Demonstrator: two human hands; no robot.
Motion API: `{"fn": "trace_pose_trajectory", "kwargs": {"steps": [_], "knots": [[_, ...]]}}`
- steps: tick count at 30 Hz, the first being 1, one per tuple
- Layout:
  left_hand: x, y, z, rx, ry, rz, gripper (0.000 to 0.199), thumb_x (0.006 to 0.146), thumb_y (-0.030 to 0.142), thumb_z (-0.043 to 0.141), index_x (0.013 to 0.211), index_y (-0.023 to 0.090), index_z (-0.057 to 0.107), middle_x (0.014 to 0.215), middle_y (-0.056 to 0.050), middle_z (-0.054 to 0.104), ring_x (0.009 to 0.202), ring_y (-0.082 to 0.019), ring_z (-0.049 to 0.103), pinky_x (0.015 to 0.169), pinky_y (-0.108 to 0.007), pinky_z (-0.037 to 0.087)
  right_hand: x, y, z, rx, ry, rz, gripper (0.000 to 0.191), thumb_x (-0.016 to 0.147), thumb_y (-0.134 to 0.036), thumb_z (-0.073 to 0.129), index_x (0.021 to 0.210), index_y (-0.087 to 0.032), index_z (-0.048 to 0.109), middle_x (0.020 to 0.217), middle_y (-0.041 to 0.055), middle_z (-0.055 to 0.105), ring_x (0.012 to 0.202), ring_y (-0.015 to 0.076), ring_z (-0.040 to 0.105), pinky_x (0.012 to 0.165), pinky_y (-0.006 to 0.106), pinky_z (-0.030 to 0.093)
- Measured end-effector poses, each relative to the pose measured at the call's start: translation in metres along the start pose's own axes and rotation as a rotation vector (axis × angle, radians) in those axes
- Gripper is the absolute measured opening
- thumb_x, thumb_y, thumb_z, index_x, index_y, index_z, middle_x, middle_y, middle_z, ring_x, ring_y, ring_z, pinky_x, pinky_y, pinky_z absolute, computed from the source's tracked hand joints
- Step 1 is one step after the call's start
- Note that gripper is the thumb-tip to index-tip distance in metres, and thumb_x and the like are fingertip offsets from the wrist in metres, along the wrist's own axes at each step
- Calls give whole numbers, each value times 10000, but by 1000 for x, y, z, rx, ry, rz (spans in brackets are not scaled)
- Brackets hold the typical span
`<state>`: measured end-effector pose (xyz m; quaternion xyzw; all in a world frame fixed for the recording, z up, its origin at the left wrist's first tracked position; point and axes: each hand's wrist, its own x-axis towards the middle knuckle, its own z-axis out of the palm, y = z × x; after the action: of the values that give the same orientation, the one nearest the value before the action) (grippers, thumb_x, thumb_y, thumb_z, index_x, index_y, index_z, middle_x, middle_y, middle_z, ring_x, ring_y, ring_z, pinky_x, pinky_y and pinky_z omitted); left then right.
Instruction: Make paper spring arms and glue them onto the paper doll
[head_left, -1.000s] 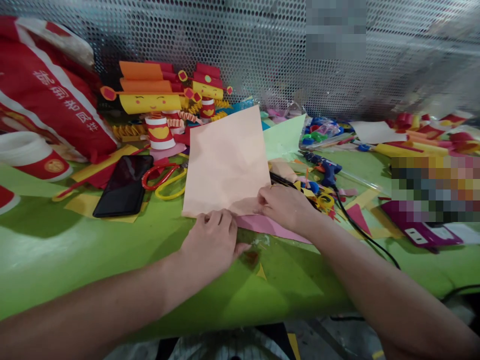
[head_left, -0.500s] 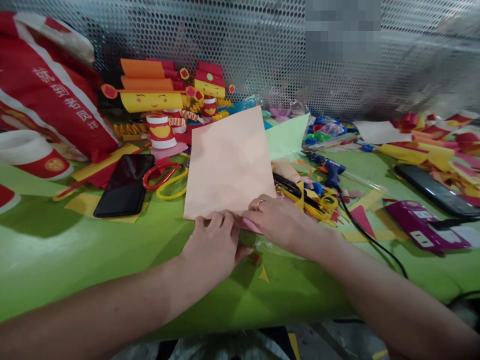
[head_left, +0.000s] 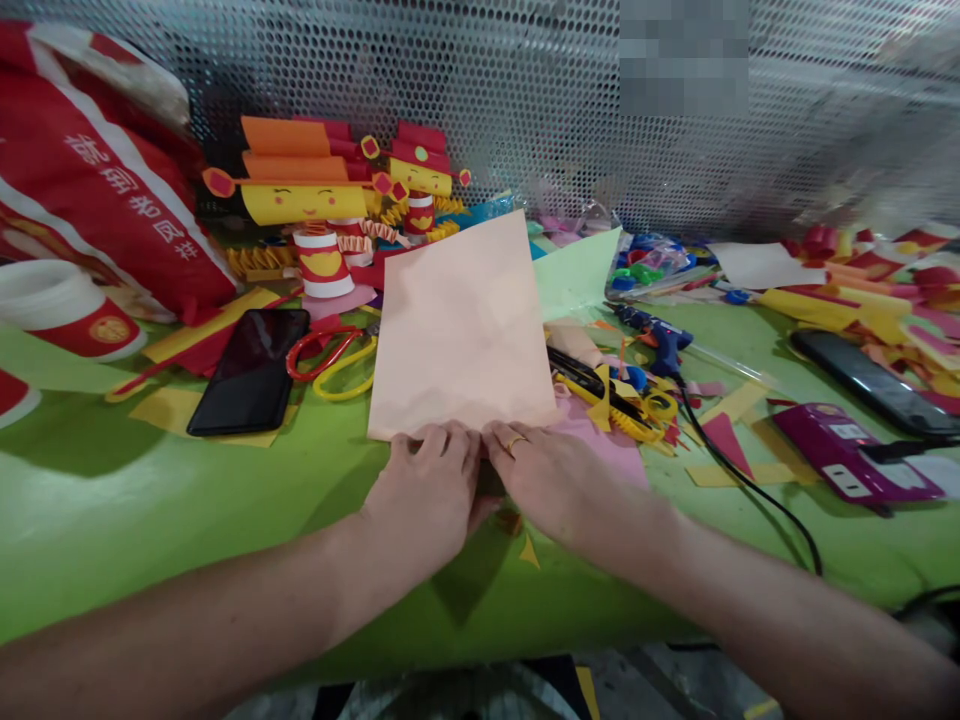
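While left hand [head_left: 422,484] and right hand [head_left: 559,480], fingers bent, grip the peach sheet's [head_left: 461,335] near edge, scissors [head_left: 343,395] and scraps [head_left: 602,400] flank it.

On the left, a hand could pass low over the green tabletop [head_left: 97,500], between the left forearm and the smartphone [head_left: 250,375]. Straight ahead, the peach paper sheet [head_left: 461,330] blocks the way, with the left hand [head_left: 431,485] and the right hand [head_left: 559,480] side by side at its near edge, while the scissors [head_left: 321,378] narrow its left side. On the right, the glue gun [head_left: 664,345], its black cable [head_left: 759,490] and the purple power strip [head_left: 851,450] obstruct any low passage, so room exists only above them.
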<state>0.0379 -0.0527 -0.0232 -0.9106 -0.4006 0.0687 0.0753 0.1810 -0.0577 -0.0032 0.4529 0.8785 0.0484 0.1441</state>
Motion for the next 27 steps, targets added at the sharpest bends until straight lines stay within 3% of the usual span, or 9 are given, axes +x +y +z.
{"fn": "trace_pose_trajectory", "kwargs": {"steps": [4, 11, 19, 27], "knots": [[-1, 0, 0, -17, -7, -4, 494, 890, 441, 360, 1228, 105, 486, 1128, -153, 548, 976, -294, 506, 715, -446, 481, -3, 0, -10, 15, -83, 57, 399, 775, 14, 410, 1130, -55, 578, 1023, 183, 653, 846, 215, 650, 625, 268, 518], [-4, -2, -3, -12, -22, -82, 488, 880, 483, 358, 1243, 179, 477, 1076, -148, 548, 931, -303, 527, 712, -462, 474, -9, 14, 4, 26, -27, 171, 250, 752, -9, 442, 847, -101, 655, 743, 134, 671, 652, 204, 648, 513, 258, 451], [-4, -12, -13, -81, -95, -97, 429, 892, 437, 370, 1176, 155, 524, 1026, -134, 576, 911, -272, 543, 717, -408, 486, -13, 26, -7, 55, -98, 112, 249, 738, 3, 440, 788, -103, 660, 741, 118, 664, 694, 189, 640, 524, 246, 380], [-1, -27, -13, -53, -92, -26, 279, 898, 205, 361, 1043, 134, 588, 929, -121, 578, 850, -250, 542, 605, -334, 474, -4, 39, -2, 61, -36, 95, 173, 792, -89, 475, 774, -116, 644, 721, 108, 651, 713, 196, 629, 531, 260, 359]]}}
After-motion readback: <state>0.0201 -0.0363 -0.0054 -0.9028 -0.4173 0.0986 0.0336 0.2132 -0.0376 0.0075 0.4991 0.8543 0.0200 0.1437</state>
